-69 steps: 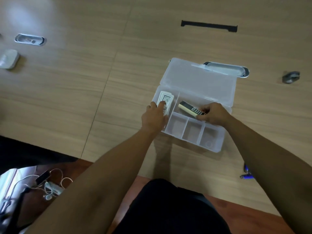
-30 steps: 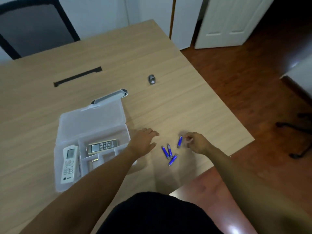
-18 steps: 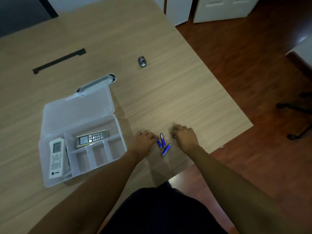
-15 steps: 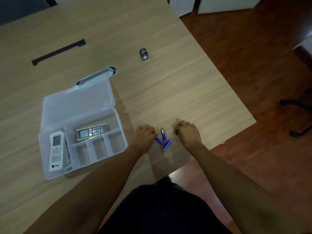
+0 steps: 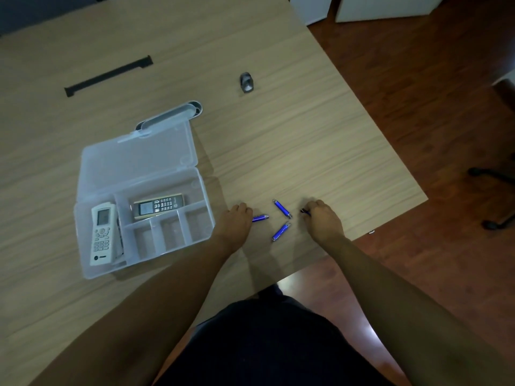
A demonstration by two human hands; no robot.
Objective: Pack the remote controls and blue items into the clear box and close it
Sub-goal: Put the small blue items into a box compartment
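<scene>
Compared with half a second earlier, the blue items are spread wider: three were bunched between the hands, and now one is drawn to the left and one stands farther toward the far edge of the table [image 5: 292,129]. The left hand [image 5: 236,222] is laid knuckles up near the table's near edge, its fingers curled onto the end of one blue item [image 5: 260,218]; whether it is truly pinched cannot be told. The right hand [image 5: 323,218] is closed around another blue item [image 5: 305,211], of which only a dark tip is seen. Two more blue items [image 5: 282,208] [image 5: 281,231] lie free between the hands, touched by neither.

The clear box [image 5: 207,215] stands open just left of the left hand, its lid laid back flat. In its long left compartment the white remote [image 5: 102,233] is kept; in the wide far compartment the dark remote [image 5: 158,206] is kept. The three small near compartments hold nothing.
</scene>
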